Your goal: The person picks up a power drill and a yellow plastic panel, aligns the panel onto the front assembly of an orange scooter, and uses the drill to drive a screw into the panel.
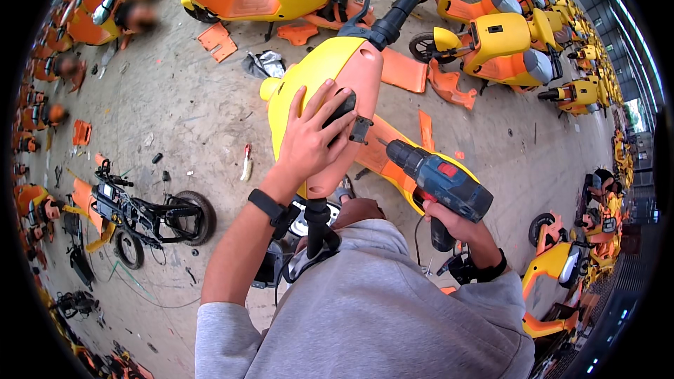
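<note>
My left hand [314,130] lies with fingers spread across the yellow and orange handlebar cover [366,76] of an electric scooter. A black oval part [342,107] shows partly beneath its fingers. Beside the fingertips a small black bracket [361,130] juts from the cover. In my right hand [458,222] is a dark blue cordless drill [449,181], gripped by its handle. Its bit points left toward the bracket, with a small gap between them. Black grips [397,17] stick out at both ends of the cover. The drill's trigger is hidden by my fingers.
Yellow and orange scooters [498,42] stand in rows at the right and far side. Loose orange panels [404,72] lie on the concrete floor [210,116]. To the left rests a stripped black scooter frame [151,214] with wheels and cables. Other people crouch at the edges.
</note>
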`<action>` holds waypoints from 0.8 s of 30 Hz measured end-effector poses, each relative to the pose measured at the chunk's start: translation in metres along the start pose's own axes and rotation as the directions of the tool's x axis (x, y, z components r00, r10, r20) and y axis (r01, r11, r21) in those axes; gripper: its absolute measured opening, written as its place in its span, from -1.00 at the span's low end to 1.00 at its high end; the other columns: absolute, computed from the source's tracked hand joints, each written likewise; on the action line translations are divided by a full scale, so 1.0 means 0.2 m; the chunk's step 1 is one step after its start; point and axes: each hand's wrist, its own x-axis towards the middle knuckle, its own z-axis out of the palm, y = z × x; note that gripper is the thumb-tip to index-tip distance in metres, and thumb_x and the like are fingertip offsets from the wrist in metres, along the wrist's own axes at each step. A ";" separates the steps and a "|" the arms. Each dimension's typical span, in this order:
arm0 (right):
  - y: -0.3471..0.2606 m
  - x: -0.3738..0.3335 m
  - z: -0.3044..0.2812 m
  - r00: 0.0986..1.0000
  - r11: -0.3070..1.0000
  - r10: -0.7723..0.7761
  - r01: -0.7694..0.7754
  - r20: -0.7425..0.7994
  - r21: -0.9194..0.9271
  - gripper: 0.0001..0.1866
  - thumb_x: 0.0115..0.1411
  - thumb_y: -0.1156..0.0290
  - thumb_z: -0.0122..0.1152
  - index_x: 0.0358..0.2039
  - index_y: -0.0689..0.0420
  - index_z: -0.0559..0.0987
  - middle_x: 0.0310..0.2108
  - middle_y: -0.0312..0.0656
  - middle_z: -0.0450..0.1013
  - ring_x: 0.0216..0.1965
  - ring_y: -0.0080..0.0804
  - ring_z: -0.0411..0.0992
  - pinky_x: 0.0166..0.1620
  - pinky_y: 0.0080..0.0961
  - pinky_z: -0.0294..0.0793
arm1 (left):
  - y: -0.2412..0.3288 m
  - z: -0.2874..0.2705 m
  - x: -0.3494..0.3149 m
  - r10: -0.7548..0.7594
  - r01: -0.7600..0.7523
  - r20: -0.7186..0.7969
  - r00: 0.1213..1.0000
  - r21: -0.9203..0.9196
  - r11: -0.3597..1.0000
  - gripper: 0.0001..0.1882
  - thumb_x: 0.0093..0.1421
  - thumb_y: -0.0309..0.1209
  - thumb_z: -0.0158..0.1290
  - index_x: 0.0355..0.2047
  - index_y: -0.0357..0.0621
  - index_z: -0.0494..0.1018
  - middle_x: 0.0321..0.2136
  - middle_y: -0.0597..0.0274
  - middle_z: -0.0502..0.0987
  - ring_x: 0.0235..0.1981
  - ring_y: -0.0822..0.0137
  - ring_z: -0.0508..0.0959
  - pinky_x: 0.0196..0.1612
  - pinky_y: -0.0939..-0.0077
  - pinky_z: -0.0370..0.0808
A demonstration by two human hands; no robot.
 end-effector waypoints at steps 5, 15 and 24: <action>0.06 0.00 -0.01 0.998 0.987 -0.049 0.055 0.044 -0.150 -0.90 0.13 0.47 0.21 -0.31 0.16 0.54 -0.50 -0.32 0.50 -0.50 -0.57 0.49 -0.36 -0.51 0.50 | 0.01 0.00 0.00 -0.005 0.005 0.009 1.000 0.004 1.000 -0.65 0.05 -0.42 0.20 -0.10 0.14 0.63 0.19 0.28 0.44 0.31 0.05 0.29 0.34 -0.07 0.09; 0.05 0.00 0.02 0.998 0.987 -0.022 0.030 0.055 -0.155 -0.93 0.13 0.46 0.18 -0.35 0.14 0.54 -0.55 -0.32 0.48 -0.51 -0.56 0.47 -0.37 -0.50 0.48 | 0.01 0.00 0.00 -0.003 0.003 0.009 1.000 0.003 1.000 -0.65 0.04 -0.42 0.20 -0.11 0.13 0.63 0.19 0.28 0.44 0.31 0.05 0.29 0.34 -0.07 0.09; 0.05 0.03 0.04 0.992 0.988 -0.085 0.097 0.096 -0.121 -0.94 0.10 0.50 0.17 -0.37 0.14 0.52 -0.56 -0.33 0.46 -0.52 -0.57 0.46 -0.38 -0.51 0.46 | 0.01 0.00 0.01 0.003 -0.002 -0.002 1.000 0.016 1.000 -0.67 0.04 -0.39 0.22 -0.13 0.13 0.62 0.17 0.31 0.45 0.31 0.09 0.30 0.34 -0.09 0.10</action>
